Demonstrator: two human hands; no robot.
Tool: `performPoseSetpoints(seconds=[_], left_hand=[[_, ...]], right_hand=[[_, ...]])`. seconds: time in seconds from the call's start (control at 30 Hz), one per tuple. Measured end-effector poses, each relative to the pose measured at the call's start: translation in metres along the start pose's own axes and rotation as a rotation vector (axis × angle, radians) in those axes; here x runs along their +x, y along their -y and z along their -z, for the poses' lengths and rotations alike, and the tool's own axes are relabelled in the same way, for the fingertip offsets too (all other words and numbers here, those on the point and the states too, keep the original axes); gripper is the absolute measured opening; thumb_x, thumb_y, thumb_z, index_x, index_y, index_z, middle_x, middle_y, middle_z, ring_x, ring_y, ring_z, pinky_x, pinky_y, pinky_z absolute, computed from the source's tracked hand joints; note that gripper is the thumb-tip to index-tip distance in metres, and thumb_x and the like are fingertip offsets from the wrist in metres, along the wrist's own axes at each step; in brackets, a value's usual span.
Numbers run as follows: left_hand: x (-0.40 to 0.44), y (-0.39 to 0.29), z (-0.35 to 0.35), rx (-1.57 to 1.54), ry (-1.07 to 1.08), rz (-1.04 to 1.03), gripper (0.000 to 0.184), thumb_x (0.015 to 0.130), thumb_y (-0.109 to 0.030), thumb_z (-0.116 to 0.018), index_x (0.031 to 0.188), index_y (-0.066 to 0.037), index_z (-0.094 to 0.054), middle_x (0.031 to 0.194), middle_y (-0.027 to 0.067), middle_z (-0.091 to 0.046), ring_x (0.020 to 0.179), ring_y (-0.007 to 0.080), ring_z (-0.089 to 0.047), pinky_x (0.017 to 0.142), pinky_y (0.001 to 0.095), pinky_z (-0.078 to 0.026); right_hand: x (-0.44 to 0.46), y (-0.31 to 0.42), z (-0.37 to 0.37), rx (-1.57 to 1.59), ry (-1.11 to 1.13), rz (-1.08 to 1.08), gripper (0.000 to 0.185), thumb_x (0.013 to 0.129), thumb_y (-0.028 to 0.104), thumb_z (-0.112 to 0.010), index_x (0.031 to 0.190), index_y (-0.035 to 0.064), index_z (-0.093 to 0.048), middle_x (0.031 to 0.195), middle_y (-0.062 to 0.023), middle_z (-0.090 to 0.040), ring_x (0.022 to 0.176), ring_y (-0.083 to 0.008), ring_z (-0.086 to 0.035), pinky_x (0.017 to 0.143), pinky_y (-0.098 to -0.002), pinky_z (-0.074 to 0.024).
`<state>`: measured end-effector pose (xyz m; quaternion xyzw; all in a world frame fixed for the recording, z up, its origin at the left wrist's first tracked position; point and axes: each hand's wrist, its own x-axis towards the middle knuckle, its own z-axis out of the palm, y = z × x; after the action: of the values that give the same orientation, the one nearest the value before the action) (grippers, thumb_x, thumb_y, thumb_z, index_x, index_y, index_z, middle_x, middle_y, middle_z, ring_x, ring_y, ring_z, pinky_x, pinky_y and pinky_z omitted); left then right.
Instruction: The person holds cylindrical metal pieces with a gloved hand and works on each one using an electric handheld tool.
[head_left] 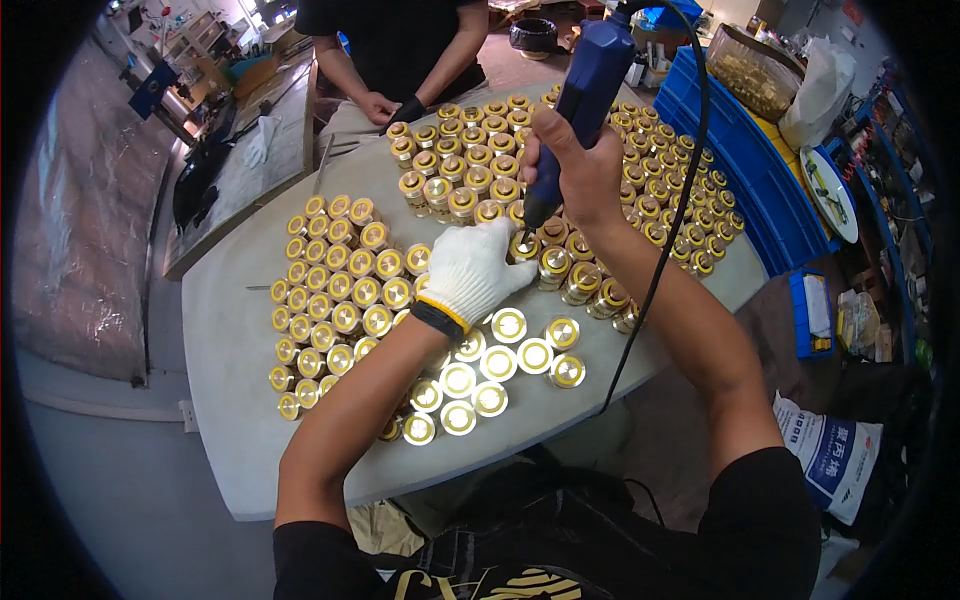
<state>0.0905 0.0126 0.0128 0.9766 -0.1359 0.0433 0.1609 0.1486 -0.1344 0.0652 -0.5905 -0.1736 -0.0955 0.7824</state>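
My right hand (582,165) is wrapped round a dark blue electric screwdriver (592,75), held upright with its tip pointing down. That tip meets the top of a brass-coloured cylinder (524,245). In a white knitted glove, my left hand (472,265) closes its thumb and fingers about the same cylinder from the left. Shiny cylinders with yellow rings (498,362) stand in front of the glove, and many more (345,317) are grouped to its left. Behind and right of the screwdriver stand further rows of cylinders (478,155), whose tops look darker in the centre.
All the cylinders stand on a pale table (232,330). A black cable (665,250) hangs from the screwdriver across my right forearm. Across the table sits another person (390,40), hands together. Blue crates (735,165) line the right side; a printed white sack (830,455) lies below.
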Motion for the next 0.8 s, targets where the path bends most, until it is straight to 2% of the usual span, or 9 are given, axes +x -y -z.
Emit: performPoseSetpoints(seconds=[0.07, 0.13, 0.17, 0.23, 0.27, 0.33, 0.43, 0.6, 0.8], left_hand=[[-0.005, 0.001, 0.005, -0.033, 0.016, -0.066, 0.045, 0.075, -0.044, -0.075, 0.088, -0.001, -0.069, 0.073, 0.0226, -0.068, 0.072, 0.0385, -0.070, 0.067, 0.0493, -0.055], [-0.008, 0.005, 0.004, -0.025, -0.013, -0.107, 0.044, 0.074, -0.043, -0.075, 0.086, -0.001, -0.069, 0.073, 0.0225, -0.068, 0.071, 0.0384, -0.070, 0.067, 0.0491, -0.055], [-0.009, 0.006, 0.004, -0.016, -0.044, -0.143, 0.043, 0.074, -0.043, -0.075, 0.084, -0.001, -0.069, 0.072, 0.0225, -0.067, 0.071, 0.0383, -0.070, 0.068, 0.0490, -0.056], [-0.007, 0.005, 0.003, -0.008, -0.036, -0.143, 0.042, 0.074, -0.041, -0.075, 0.085, -0.001, -0.068, 0.071, 0.0223, -0.066, 0.070, 0.0391, -0.068, 0.068, 0.0491, -0.055], [-0.006, 0.004, 0.004, -0.053, -0.004, -0.154, 0.042, 0.074, -0.040, -0.075, 0.085, 0.000, -0.067, 0.070, 0.0222, -0.066, 0.070, 0.0395, -0.068, 0.068, 0.0495, -0.055], [-0.003, 0.004, 0.004, -0.099, 0.022, -0.169, 0.041, 0.075, -0.039, -0.076, 0.086, 0.000, -0.067, 0.070, 0.0221, -0.066, 0.070, 0.0399, -0.068, 0.067, 0.0499, -0.054], [0.000, 0.010, -0.002, -0.117, 0.061, -0.200, 0.042, 0.077, -0.039, -0.076, 0.089, 0.000, -0.066, 0.071, 0.0218, -0.066, 0.071, 0.0404, -0.067, 0.067, 0.0500, -0.054], [-0.002, 0.013, -0.003, -0.121, 0.116, -0.198, 0.042, 0.079, -0.040, -0.072, 0.101, -0.005, -0.064, 0.076, 0.0182, -0.069, 0.075, 0.0380, -0.069, 0.068, 0.0506, -0.055], [-0.002, 0.010, 0.000, -0.172, 0.115, -0.174, 0.045, 0.079, -0.044, -0.075, 0.095, -0.002, -0.068, 0.082, 0.0217, -0.070, 0.079, 0.0412, -0.068, 0.072, 0.0502, -0.054]], right_hand=[[-0.005, 0.003, -0.003, -0.001, 0.031, 0.003, 0.044, 0.090, 0.043, -0.077, 0.089, 0.0022, -0.060, 0.069, -0.0065, -0.062, 0.056, -0.0143, -0.062, 0.053, -0.0278, -0.0516], [-0.012, 0.006, -0.009, 0.142, 0.056, -0.061, 0.039, 0.083, 0.034, -0.086, 0.080, 0.0041, -0.060, 0.066, -0.0014, -0.062, 0.054, -0.0085, -0.060, 0.051, -0.0234, -0.0509], [-0.013, 0.005, -0.009, 0.142, 0.053, -0.063, 0.039, 0.083, 0.034, -0.086, 0.080, 0.0041, -0.060, 0.066, -0.0014, -0.062, 0.054, -0.0085, -0.060, 0.051, -0.0234, -0.0509], [-0.015, 0.004, -0.008, -0.001, 0.135, -0.018, 0.046, 0.086, 0.040, -0.081, 0.096, 0.0013, -0.058, 0.071, -0.0063, -0.063, 0.058, -0.0139, -0.062, 0.056, -0.0284, -0.0537], [-0.015, 0.004, -0.009, -0.002, 0.135, -0.019, 0.046, 0.086, 0.040, -0.081, 0.096, 0.0013, -0.058, 0.071, -0.0063, -0.063, 0.058, -0.0139, -0.062, 0.056, -0.0284, -0.0537], [-0.014, 0.004, -0.009, 0.005, 0.217, -0.046, 0.045, 0.085, 0.035, -0.084, 0.098, 0.0013, -0.058, 0.072, -0.0058, -0.062, 0.058, -0.0134, -0.062, 0.056, -0.0284, -0.0537], [-0.017, 0.005, -0.012, -0.062, 0.202, -0.041, 0.040, 0.085, 0.029, -0.083, 0.100, 0.0009, -0.059, 0.072, -0.0056, -0.063, 0.059, -0.0131, -0.062, 0.057, -0.0280, -0.0536], [-0.024, 0.005, -0.019, -0.102, 0.246, 0.033, 0.027, 0.086, 0.020, -0.080, 0.095, 0.0010, -0.062, 0.071, -0.0042, -0.063, 0.059, -0.0110, -0.062, 0.056, -0.0262, -0.0526], [-0.026, 0.006, -0.021, -0.110, 0.233, 0.041, 0.021, 0.086, 0.016, -0.078, 0.089, 0.0015, -0.063, 0.068, -0.0030, -0.062, 0.058, -0.0094, -0.061, 0.054, -0.0251, -0.0511]])
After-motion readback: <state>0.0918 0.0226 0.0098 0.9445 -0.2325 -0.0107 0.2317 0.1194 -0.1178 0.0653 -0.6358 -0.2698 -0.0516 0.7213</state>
